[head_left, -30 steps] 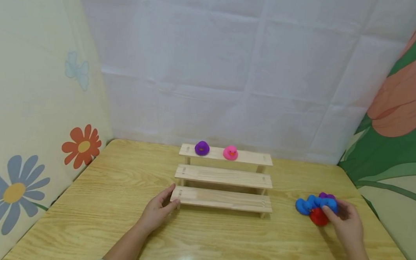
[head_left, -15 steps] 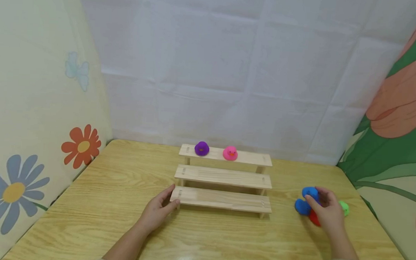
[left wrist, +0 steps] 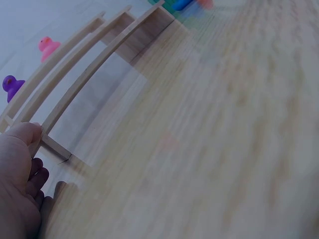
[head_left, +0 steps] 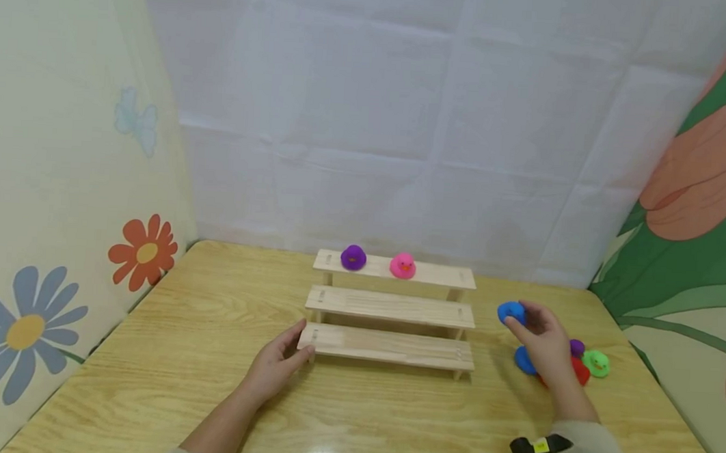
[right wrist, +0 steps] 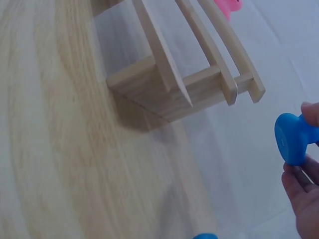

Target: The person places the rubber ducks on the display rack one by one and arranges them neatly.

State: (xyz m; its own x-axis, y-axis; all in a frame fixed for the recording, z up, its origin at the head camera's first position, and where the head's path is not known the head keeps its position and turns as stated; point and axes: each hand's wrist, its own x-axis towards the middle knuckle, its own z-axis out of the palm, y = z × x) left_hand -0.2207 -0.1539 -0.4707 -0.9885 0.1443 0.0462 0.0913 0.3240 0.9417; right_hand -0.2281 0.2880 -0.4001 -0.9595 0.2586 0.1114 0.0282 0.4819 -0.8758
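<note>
In the head view a three-tier wooden stand [head_left: 387, 345] is on the table, with a purple rubber duck [head_left: 353, 258] and a pink rubber duck [head_left: 403, 265] on its top tier. My left hand [head_left: 273, 365] holds the left end of the lowest tier, thumb in front. My right hand [head_left: 544, 342] pinches a blue rubber duck [head_left: 510, 313] in the air, right of the stand. The right wrist view shows the flat base of that blue duck [right wrist: 288, 139] between thumb and fingers.
Beneath and beside my right hand lie another blue duck [head_left: 525, 360], a red duck [head_left: 580, 371], a purple duck [head_left: 576, 348] and a green duck [head_left: 596, 363]. A white cloth [head_left: 344, 116] hangs behind the wooden table [head_left: 223, 301], with patterned cloths at both sides.
My right hand has lifted the blue duck off the group and carried it left and up toward the stand. The green duck has come into sight. My left hand stays put.
</note>
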